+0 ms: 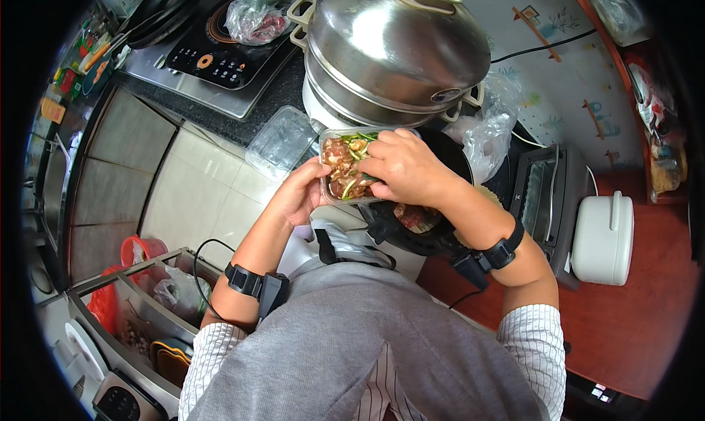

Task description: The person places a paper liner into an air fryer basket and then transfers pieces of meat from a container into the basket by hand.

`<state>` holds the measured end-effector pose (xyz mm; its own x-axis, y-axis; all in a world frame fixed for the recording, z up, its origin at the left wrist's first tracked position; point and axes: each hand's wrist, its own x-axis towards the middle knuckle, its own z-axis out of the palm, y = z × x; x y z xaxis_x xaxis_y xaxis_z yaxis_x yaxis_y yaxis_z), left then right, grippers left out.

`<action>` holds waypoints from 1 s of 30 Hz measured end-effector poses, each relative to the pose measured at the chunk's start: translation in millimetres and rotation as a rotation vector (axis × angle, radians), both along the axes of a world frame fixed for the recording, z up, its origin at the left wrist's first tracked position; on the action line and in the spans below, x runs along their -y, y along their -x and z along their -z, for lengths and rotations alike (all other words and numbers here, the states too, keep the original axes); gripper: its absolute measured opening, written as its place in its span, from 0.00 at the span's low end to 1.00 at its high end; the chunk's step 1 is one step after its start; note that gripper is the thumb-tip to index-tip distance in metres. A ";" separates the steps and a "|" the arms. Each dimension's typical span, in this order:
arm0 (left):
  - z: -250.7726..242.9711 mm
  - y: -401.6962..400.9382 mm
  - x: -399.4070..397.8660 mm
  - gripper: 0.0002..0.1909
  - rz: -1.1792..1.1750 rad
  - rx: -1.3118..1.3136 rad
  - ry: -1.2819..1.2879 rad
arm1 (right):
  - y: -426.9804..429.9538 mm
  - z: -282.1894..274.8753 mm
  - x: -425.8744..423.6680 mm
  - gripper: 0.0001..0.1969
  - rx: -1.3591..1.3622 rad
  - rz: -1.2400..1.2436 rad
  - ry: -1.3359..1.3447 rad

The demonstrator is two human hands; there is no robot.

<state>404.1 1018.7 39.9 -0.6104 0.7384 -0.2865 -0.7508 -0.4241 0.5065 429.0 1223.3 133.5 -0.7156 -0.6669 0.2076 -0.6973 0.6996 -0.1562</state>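
My left hand [303, 190] grips the left side of a clear plastic container [363, 200], its thumb over the rim. Inside lie raw, marinated-looking meat pieces [337, 154] and green scallion lengths [350, 188]. My right hand [405, 165] reaches over the container's right part with curled fingers down among the greens. Its fingertips are partly hidden, so what they hold cannot be told. Beneath my right forearm is a black air fryer basket or pot [449, 145], with a piece of meat [417, 217] in it. A clear plastic lid [283, 140] rests at the counter edge.
A large stainless steel steamer [385, 52] stands behind the container. Left of it, an induction cooktop [212, 68] carries a plastic bag [261, 22] of reddish contents. At right are a crumpled plastic bag [487, 129], a toaster oven [534, 201] and a white appliance [600, 239].
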 end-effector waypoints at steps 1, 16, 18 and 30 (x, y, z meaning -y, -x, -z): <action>1.3 -0.7 0.9 0.24 0.022 0.013 -0.008 | -0.1 -1.0 -2.7 0.09 0.022 0.007 0.028; -0.6 2.4 3.8 0.27 0.006 0.017 0.000 | -8.4 -13.7 -49.4 0.09 0.074 0.334 -0.106; 1.4 2.7 4.8 0.27 0.008 0.024 0.003 | -9.2 -12.8 -49.7 0.08 0.013 0.351 -0.121; -2.3 0.8 0.9 0.24 -0.008 0.048 0.002 | -13.2 20.5 -30.0 0.03 -0.155 0.343 -0.365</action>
<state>403.4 1017.7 42.1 -0.6019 0.7329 -0.3173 -0.7709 -0.4295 0.4704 442.3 1253.3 113.0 -0.8850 -0.4482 0.1262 -0.4138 0.8814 0.2278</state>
